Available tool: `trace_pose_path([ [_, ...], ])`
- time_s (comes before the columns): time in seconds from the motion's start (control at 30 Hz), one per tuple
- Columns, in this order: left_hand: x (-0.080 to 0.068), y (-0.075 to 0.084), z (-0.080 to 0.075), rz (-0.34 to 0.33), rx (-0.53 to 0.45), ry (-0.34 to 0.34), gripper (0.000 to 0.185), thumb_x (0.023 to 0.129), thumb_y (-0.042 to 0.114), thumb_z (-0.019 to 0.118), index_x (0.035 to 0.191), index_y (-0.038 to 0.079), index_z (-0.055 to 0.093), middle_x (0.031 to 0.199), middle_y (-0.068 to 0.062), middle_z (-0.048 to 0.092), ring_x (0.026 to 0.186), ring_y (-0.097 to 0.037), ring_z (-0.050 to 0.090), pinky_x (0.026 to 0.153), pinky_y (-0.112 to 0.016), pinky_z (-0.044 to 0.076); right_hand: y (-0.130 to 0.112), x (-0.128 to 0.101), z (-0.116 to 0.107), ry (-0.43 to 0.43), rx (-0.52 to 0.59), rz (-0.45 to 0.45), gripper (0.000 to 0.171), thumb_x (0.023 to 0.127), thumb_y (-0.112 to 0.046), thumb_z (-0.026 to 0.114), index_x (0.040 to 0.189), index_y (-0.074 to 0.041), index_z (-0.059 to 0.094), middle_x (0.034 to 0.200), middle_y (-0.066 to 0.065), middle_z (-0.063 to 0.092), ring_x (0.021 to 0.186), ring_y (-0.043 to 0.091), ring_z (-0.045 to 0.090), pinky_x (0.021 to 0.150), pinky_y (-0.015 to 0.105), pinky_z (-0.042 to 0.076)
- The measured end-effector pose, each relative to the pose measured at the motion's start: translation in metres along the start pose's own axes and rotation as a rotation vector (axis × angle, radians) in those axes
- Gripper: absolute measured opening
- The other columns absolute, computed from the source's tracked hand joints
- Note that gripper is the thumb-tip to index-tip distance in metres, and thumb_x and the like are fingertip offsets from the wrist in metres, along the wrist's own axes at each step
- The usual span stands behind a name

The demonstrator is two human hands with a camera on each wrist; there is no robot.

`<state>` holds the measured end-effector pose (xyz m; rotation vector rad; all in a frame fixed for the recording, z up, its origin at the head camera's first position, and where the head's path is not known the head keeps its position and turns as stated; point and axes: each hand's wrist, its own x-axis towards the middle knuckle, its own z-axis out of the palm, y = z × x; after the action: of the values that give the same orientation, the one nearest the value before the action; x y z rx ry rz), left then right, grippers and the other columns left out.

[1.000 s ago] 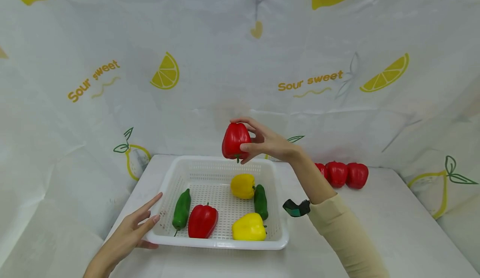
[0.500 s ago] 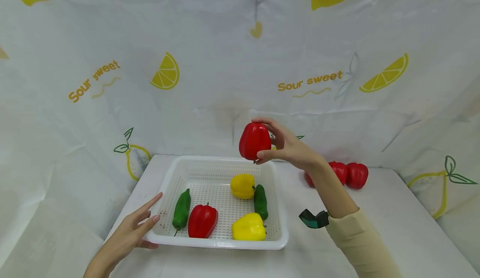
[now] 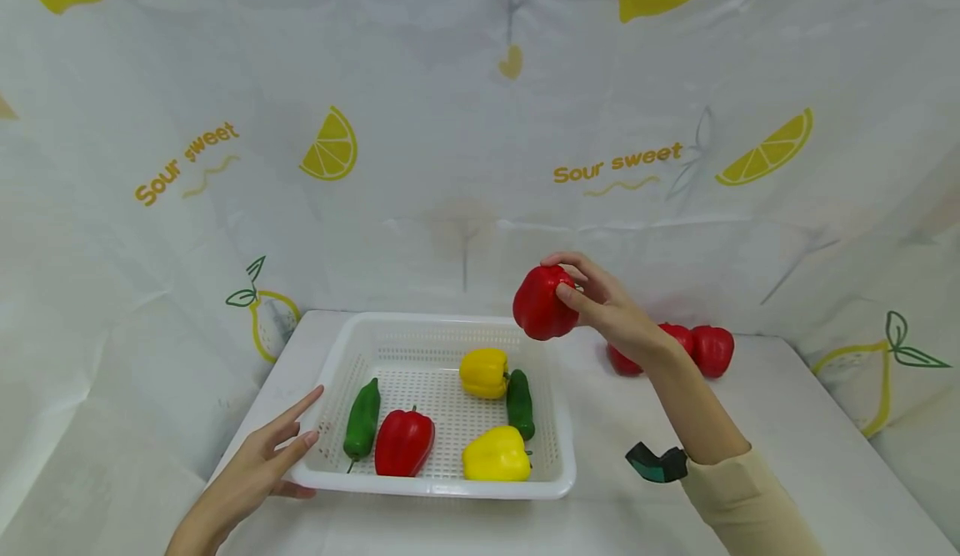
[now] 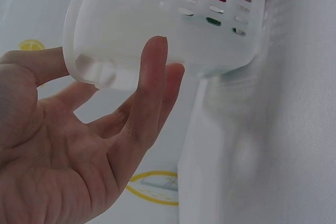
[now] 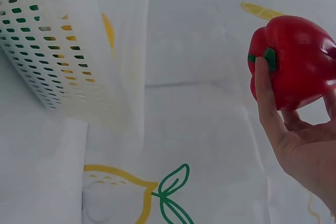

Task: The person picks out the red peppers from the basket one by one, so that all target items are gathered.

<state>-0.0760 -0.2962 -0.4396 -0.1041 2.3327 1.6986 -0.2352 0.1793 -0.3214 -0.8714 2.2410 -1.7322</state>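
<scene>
White cloth printed with lemons and the words "Sour sweet" covers the table (image 3: 787, 439) and hangs as a backdrop behind it. Above the far right corner of the basket, a glossy red plastic bell pepper (image 3: 542, 303) is held in the air by the right hand (image 3: 611, 310), whose thumb and fingers curl round its right side; the right wrist view shows the green stem end beside the thumb. A beige sleeve (image 3: 742, 502) and a dark green wrist strap (image 3: 656, 464) sit on that forearm.

Below and left of the held pepper stands a white perforated plastic basket (image 3: 345, 352). It contains a second red bell pepper (image 3: 404, 443), two yellow bell peppers (image 3: 484, 372) (image 3: 497, 454), and two slim green peppers (image 3: 363, 421) (image 3: 520, 403).

The left hand (image 3: 251, 477) lies at the basket's near left corner with fingers straight and spread, holding nothing; the fingertips (image 4: 157, 51) lie against the basket wall.

Behind the right forearm, further red peppers (image 3: 701, 348) rest on the table near the backdrop, well apart from the basket.
</scene>
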Motion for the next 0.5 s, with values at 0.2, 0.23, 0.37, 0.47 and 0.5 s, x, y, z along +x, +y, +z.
trace_pose_path([
  [0.2,0.0,0.0,0.0,0.004,-0.007,-0.002,0.072,0.111,0.026,0.062,0.174,0.026,0.028,0.174,-0.035,0.026,0.129,-0.038,0.066,0.074,-0.046,0.071,0.0,-0.011,-0.003,0.015,-0.015,-0.001,0.037,0.112,-0.019,0.055,0.149,-0.022,0.051,0.142,0.0,0.063,0.127,0.025,0.064,0.095,0.037,0.068],
  [0.23,0.0,0.0,0.0,0.005,-0.007,-0.003,0.072,0.111,0.026,0.062,0.174,0.026,0.028,0.174,-0.035,0.026,0.128,-0.038,0.066,0.074,-0.046,0.071,-0.001,-0.013,-0.003,0.017,-0.015,-0.004,0.037,0.112,-0.018,0.056,0.148,-0.022,0.052,0.142,-0.001,0.063,0.127,0.023,0.064,0.095,0.037,0.068],
  [0.37,0.0,-0.001,0.0,0.003,0.002,-0.004,0.072,0.111,0.027,0.062,0.174,0.026,0.027,0.175,-0.034,0.024,0.134,-0.043,0.063,0.074,-0.045,0.071,0.0,-0.02,-0.004,0.006,0.009,-0.021,0.039,0.109,-0.011,0.057,0.147,-0.02,0.055,0.14,-0.005,0.064,0.126,0.02,0.064,0.095,0.035,0.068],
  [0.47,0.001,-0.001,0.0,-0.001,0.014,-0.004,0.072,0.111,0.028,0.062,0.174,0.026,0.026,0.176,-0.033,0.023,0.137,-0.046,0.06,0.074,-0.045,0.071,0.001,-0.025,-0.006,-0.012,0.028,-0.034,0.046,0.105,-0.007,0.057,0.15,-0.017,0.054,0.14,-0.007,0.065,0.125,0.017,0.065,0.095,0.033,0.067],
  [0.5,0.001,-0.001,0.0,-0.002,0.015,-0.004,0.072,0.111,0.029,0.062,0.174,0.026,0.026,0.176,-0.033,0.023,0.137,-0.047,0.06,0.074,-0.045,0.071,0.002,-0.027,-0.007,-0.013,0.028,-0.036,0.048,0.103,-0.006,0.058,0.151,-0.016,0.054,0.14,-0.007,0.066,0.125,0.017,0.065,0.095,0.032,0.067],
])
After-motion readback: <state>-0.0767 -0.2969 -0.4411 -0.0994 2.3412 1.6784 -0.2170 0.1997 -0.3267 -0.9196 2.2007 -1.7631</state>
